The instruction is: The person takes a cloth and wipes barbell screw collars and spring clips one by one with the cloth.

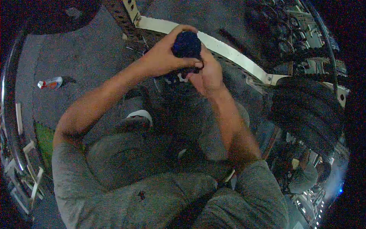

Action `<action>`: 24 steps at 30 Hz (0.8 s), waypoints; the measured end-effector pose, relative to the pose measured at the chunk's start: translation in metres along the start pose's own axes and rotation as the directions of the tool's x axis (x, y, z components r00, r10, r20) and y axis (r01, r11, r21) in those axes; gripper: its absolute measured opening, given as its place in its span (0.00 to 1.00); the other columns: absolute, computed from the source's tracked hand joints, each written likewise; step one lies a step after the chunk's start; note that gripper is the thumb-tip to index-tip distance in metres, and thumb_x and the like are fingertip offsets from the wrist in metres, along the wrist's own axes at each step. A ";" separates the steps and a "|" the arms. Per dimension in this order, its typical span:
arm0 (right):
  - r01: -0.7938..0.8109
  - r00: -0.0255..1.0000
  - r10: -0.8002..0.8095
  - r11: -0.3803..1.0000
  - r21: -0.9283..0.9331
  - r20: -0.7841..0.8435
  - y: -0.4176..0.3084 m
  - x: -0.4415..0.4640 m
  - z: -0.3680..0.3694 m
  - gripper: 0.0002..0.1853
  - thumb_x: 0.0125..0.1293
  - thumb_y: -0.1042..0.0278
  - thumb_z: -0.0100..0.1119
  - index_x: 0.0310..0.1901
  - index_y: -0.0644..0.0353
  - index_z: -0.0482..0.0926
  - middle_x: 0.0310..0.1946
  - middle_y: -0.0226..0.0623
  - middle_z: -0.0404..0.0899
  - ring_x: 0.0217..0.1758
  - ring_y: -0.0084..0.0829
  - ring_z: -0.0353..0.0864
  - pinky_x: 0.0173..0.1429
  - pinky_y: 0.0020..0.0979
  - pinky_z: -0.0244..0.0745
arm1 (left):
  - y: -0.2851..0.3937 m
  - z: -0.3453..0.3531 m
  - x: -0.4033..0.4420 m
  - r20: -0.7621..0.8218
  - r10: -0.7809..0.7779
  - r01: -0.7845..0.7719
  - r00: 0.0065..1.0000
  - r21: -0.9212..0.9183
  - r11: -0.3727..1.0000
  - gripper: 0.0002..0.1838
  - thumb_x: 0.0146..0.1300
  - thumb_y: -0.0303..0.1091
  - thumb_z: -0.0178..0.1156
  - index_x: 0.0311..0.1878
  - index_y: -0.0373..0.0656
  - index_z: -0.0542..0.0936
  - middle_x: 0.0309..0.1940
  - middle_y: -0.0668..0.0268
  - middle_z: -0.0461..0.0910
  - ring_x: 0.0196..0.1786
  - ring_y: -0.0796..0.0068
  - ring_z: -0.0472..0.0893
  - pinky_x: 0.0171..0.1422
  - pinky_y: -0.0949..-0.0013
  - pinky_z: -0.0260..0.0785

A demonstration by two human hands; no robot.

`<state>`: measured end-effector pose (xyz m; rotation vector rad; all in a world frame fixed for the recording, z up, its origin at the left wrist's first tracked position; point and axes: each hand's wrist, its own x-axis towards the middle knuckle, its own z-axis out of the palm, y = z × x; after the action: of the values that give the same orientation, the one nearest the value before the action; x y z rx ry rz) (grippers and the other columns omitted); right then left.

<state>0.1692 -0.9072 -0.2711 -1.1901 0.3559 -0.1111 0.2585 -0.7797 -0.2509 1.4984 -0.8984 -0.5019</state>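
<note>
A dark navy, rounded object [187, 44] is held up between both hands in front of me; the picture is too dark and grainy to show its kind. My left hand [164, 55] is closed around its left side, with the thumb across its lower front. From the right, my right hand [211, 72] closes on it, its fingers partly hidden behind the object. Just under the hands shows a small whitish piece [183, 78] that I cannot make out.
A pale metal beam [228, 49] with holes runs behind the hands. Thick black round plates [305, 114] stand at the right. A clear bottle with a red label [50, 83] lies on the dark floor [87, 57] at the left. A white-edged shoe [140, 114] is below the left forearm.
</note>
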 end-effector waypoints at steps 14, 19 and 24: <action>-0.294 0.923 0.346 0.917 0.271 -0.167 -0.032 0.004 0.000 0.24 0.74 0.46 0.42 0.58 0.56 0.72 0.51 0.38 0.78 0.52 0.35 0.79 0.53 0.38 0.76 | 0.002 0.026 -0.024 0.195 0.217 -0.291 0.956 0.586 0.756 0.37 0.64 0.32 0.57 0.75 0.57 0.56 0.77 0.55 0.43 0.77 0.39 0.43 0.75 0.36 0.46; -0.047 0.990 0.059 0.995 0.091 -0.128 0.022 0.005 0.016 0.25 0.76 0.51 0.40 0.66 0.56 0.65 0.60 0.35 0.72 0.60 0.31 0.73 0.65 0.32 0.67 | -0.010 0.015 -0.009 -0.151 0.272 -0.196 0.950 0.386 0.902 0.29 0.71 0.36 0.49 0.74 0.49 0.56 0.73 0.50 0.53 0.77 0.45 0.48 0.78 0.48 0.44; 0.146 0.986 -0.160 0.751 -0.644 0.036 0.011 -0.010 0.032 0.19 0.76 0.55 0.36 0.53 0.66 0.61 0.50 0.60 0.71 0.56 0.61 0.70 0.59 0.48 0.64 | -0.001 0.012 -0.010 -0.276 -0.292 0.283 0.916 -0.071 0.956 0.28 0.77 0.53 0.35 0.72 0.46 0.60 0.64 0.52 0.69 0.66 0.60 0.70 0.71 0.66 0.56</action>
<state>0.1694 -0.8723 -0.2689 -1.9147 0.3220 -0.1500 0.2439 -0.7796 -0.2558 1.6359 -0.4457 -0.4939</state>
